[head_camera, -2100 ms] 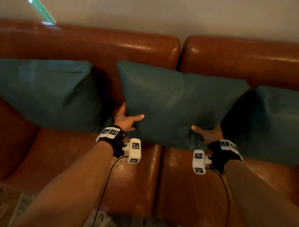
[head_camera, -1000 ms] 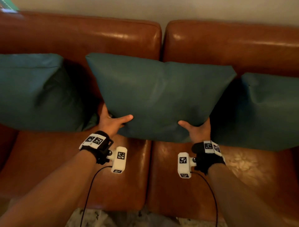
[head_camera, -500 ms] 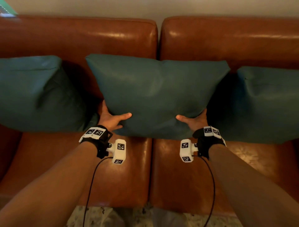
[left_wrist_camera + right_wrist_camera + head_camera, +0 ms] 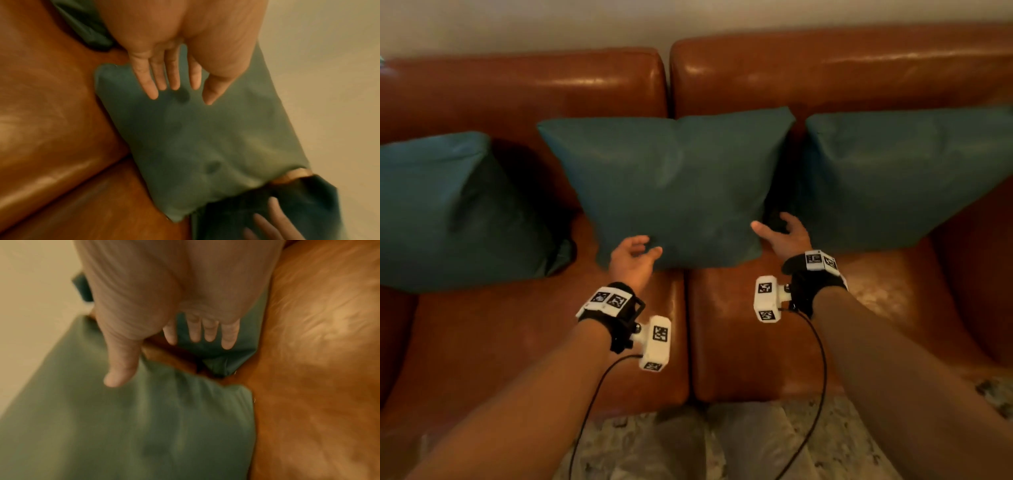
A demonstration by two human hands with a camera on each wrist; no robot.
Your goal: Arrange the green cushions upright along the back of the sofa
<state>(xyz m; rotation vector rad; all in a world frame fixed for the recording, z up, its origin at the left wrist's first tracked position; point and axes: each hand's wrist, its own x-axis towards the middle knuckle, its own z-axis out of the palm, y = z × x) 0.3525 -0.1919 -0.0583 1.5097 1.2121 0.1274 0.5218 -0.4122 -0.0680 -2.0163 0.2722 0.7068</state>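
Now, with the left hand (image 4: 631, 262) and right hand (image 4: 784, 236) both loose-fingered and holding nothing, the middle cushion (image 4: 671, 188), standing unsupported against the sofa back (image 4: 585, 85), could slump forward.

Three cushions stand in a row against the sofa back (image 4: 592, 85): the left cushion (image 4: 455, 212), the middle cushion (image 4: 674, 185) across the seat seam, the right cushion (image 4: 900, 178) just beside it.

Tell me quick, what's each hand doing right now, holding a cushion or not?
Left hand: open, fingers relaxed, holding nothing, at the middle green cushion's lower left corner.
Right hand: open, holding nothing.
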